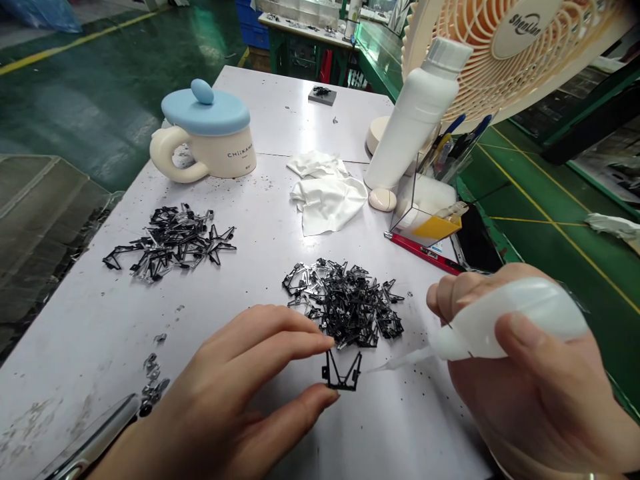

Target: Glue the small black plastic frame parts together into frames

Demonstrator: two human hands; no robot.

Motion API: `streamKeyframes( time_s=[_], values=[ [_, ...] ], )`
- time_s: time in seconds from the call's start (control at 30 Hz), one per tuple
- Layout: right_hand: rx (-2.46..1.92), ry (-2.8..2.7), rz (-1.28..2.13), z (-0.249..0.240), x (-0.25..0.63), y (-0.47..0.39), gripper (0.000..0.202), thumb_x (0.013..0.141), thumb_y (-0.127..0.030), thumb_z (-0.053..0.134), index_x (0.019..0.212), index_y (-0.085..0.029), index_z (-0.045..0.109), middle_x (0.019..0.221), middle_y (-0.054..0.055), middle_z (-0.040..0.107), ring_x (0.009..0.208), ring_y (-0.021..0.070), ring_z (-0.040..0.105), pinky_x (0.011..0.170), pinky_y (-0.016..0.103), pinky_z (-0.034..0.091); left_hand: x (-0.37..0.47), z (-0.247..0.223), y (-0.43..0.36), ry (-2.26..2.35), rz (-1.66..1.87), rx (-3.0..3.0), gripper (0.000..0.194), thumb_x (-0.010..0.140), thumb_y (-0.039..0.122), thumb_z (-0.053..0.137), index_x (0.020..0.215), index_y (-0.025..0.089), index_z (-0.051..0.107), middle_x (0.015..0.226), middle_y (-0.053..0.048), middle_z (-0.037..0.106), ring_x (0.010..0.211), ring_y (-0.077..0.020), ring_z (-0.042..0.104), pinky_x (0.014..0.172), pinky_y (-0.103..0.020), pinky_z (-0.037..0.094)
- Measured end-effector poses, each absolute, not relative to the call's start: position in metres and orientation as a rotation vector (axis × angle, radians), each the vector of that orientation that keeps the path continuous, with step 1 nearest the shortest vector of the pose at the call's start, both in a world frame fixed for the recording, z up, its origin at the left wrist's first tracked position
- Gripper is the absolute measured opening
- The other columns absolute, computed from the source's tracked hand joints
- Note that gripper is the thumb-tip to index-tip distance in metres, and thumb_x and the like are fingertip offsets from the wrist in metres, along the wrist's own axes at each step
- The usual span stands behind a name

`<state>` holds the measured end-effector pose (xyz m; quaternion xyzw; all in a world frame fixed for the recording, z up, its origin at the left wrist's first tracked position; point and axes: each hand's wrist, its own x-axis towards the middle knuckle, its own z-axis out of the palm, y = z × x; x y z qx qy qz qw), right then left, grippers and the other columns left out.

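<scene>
Between the thumb and fingers of my left hand [260, 380] is a small black plastic frame part [342, 381] with slanted struts, held by its left side. My right hand [550, 373] is wrapped round a translucent white squeeze bottle [530, 313]. The bottle's thin nozzle [405, 360] points left, its tip close to the part's right side; whether they touch I cannot tell. Just beyond my left fingertips lies a heap of similar black parts [353, 303]. A second, smaller pile of black parts [175, 240] lies further left on the table.
A cream mug [227, 153] with a blue lid stands back left. White cloths [330, 200] lie mid-table. On the right are a tall white bottle [415, 120], a pen holder [425, 207], a red cutter [425, 252] and a fan [500, 53]. A silver tool [95, 437] lies front left.
</scene>
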<state>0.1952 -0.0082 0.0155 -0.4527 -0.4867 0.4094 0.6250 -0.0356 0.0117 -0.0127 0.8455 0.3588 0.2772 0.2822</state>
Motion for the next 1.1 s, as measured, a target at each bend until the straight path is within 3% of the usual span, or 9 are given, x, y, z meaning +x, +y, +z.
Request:
streamKeyframes(
  time_s=[0.43, 0.7, 1.1],
  values=[
    [-1.036, -1.112, 0.925, 0.0161, 0.1947, -0.0053, 0.015, 0.080, -0.031, 0.060, 0.075, -0.018, 0.053, 0.064, 0.001, 0.048, 0.059, 0.0123, 0.045, 0.053, 0.029, 0.036, -0.0372, -0.0137, 0.0109, 0.951, 0.755, 2.277, 0.028, 0.084, 0.023, 0.062, 0.112, 0.026, 0.057, 0.110, 0.001, 0.057, 0.100, -0.0098, 0.057, 0.089, -0.015, 0.047],
    [-1.012, -1.058, 0.930, 0.0152, 0.1953, -0.0046, 0.015, 0.081, -0.034, 0.059, 0.080, -0.019, 0.056, 0.071, 0.003, 0.052, 0.061, 0.0128, 0.047, 0.051, 0.029, 0.036, -0.0355, -0.0123, 0.0118, 0.944, 0.758, 2.260, 0.028, 0.084, 0.021, 0.061, 0.111, 0.026, 0.058, 0.108, -0.002, 0.058, 0.096, -0.0136, 0.059, 0.084, -0.021, 0.052],
    [-1.072, -1.079, 1.005, 0.0124, 0.1870, -0.0069, 0.020, 0.079, -0.036, 0.063, 0.074, -0.018, 0.054, 0.065, 0.002, 0.048, 0.064, 0.0132, 0.048, 0.048, 0.025, 0.037, -0.0335, -0.0119, 0.0126, 0.941, 0.758, 2.240, 0.027, 0.084, 0.020, 0.062, 0.110, 0.025, 0.058, 0.108, -0.001, 0.059, 0.098, -0.0119, 0.058, 0.089, -0.019, 0.050]
  ],
)
